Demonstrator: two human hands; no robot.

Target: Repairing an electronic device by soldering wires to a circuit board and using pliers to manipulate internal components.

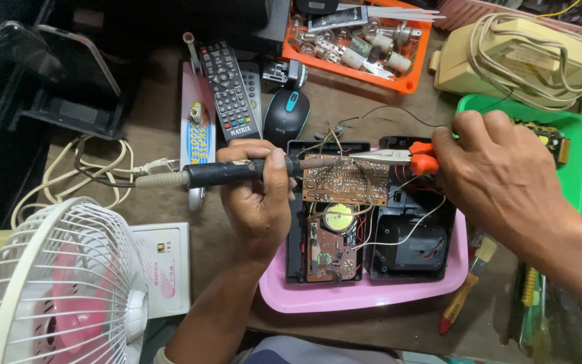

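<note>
My left hand (257, 195) grips a black-handled soldering iron (223, 172) whose tip reaches the top edge of a brown circuit board (345, 180). My right hand (500, 168) holds orange-handled needle-nose pliers (399, 157), jaws pointing left onto the same board edge. The board is lifted above an opened black radio case (405, 243) with white and red wires, a round speaker part (338, 217) and a smaller board (330, 253). The case lies in a pink tray (365, 296).
A white-and-pink desk fan (55, 290) stands at lower left beside a white box (166, 266). Two remotes (229, 91), a black mouse (286, 114), an orange tray of parts (358, 40), a green tray (567, 148), a beige cabled device (527, 57) and a brush (466, 293) surround the work.
</note>
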